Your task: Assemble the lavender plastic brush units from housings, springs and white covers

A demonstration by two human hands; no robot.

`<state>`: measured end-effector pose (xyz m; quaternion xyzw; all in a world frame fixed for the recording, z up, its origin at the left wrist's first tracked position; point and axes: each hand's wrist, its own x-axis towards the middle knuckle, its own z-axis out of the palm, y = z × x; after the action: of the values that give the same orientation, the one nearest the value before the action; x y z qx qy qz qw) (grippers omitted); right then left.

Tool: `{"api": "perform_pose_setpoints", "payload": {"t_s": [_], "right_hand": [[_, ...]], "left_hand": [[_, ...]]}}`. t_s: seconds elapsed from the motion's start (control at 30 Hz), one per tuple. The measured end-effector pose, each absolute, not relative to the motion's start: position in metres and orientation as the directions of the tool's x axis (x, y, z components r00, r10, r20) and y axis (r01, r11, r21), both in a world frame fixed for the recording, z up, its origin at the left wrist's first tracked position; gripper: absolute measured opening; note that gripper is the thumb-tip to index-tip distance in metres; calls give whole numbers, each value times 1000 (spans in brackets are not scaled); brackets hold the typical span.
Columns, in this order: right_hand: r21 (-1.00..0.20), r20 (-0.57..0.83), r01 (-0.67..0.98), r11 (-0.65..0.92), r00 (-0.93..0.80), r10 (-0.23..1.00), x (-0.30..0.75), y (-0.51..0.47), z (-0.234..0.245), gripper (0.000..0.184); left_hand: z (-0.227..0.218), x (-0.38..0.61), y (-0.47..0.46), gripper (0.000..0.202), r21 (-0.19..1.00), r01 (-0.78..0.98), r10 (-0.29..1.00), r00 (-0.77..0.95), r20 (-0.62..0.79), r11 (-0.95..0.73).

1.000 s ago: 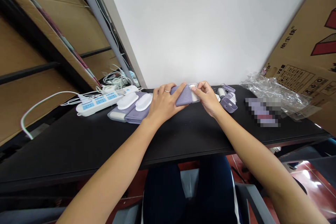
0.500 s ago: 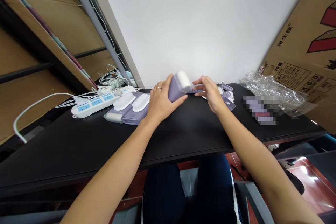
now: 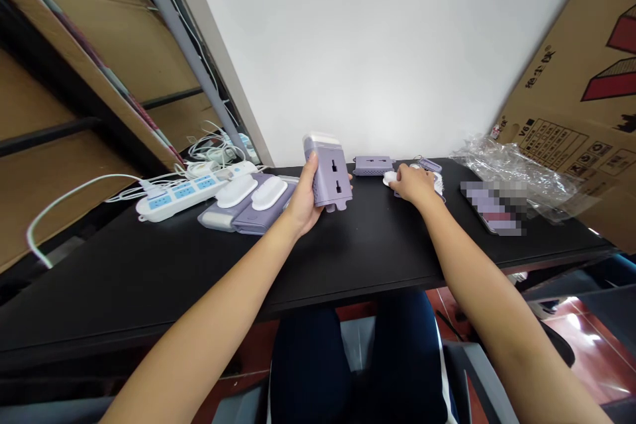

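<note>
My left hand (image 3: 303,202) grips a purple box-shaped device (image 3: 330,175) and holds it upright above the black table (image 3: 199,258), its slotted face turned toward me and a white cap on top. My right hand (image 3: 415,185) rests farther right on a heap of small purple and white parts (image 3: 431,173), fingers curled over a white piece; what they hold is hidden. A flat purple cover piece (image 3: 372,165) lies on the table between the two hands.
Two purple devices with white pads (image 3: 248,202) lie left of my left hand, beside a white power strip (image 3: 191,191) with tangled cables. Crumpled clear plastic (image 3: 511,165) and a large cardboard box (image 3: 581,99) stand at the right. A white wall is behind.
My left hand lifted the purple device off the table and turned it upright. The cover piece now lies on the table, and my right hand moved right onto the small parts.
</note>
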<state>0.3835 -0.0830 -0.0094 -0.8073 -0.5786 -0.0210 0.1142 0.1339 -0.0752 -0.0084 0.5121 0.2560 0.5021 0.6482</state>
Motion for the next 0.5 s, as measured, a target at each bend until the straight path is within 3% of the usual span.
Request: {"api": "perform_pose_setpoints", "payload": {"t_s": [0.13,0.33,0.4,0.5], "right_hand": [[-129,138,951,-280,297,945,383,-83,-10,16],[-184,232,964,-192,233,945,388,-82,-11,15],[-290,286,947,-139,224,932,388,-82,-9,12],[-647,385,761,58,260,886,378,-85,-3,18]], "left_hand": [[-10,134,-74,78,920,-390,911,368,185,-30],[-9,134,-75,78,926,-376,920,349,180,-38],[-10,133,-75,78,928,-371,922,344,177,-40],[-12,135,-74,75,930,-364,932,317,175,-50]]}}
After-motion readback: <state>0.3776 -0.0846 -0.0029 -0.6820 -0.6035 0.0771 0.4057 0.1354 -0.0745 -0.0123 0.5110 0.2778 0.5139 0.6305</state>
